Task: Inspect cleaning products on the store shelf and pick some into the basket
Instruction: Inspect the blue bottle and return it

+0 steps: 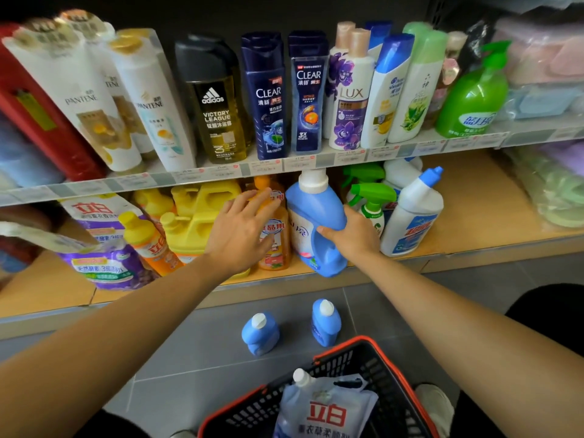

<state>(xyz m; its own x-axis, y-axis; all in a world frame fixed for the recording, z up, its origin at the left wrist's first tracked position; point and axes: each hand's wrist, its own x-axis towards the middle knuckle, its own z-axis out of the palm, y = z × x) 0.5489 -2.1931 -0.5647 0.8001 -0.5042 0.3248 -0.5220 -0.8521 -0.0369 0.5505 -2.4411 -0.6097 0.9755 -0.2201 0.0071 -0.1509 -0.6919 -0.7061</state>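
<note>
Our right hand [350, 235] grips the handle of the big blue bottle [316, 213] on the low shelf [474, 197] and our left hand [243, 229] is open by the orange bottle [278, 248], so we should lift it slowly and set it upright in the near basket [390, 368].

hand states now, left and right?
Left hand: open, fingers straight over the orange plastic bottle.
Right hand: holding the blue plastic detergent jug with white cap.

jug [316, 222] blue, white cap | basket [373, 358] black, red rim | floor [196, 349] grey
</note>
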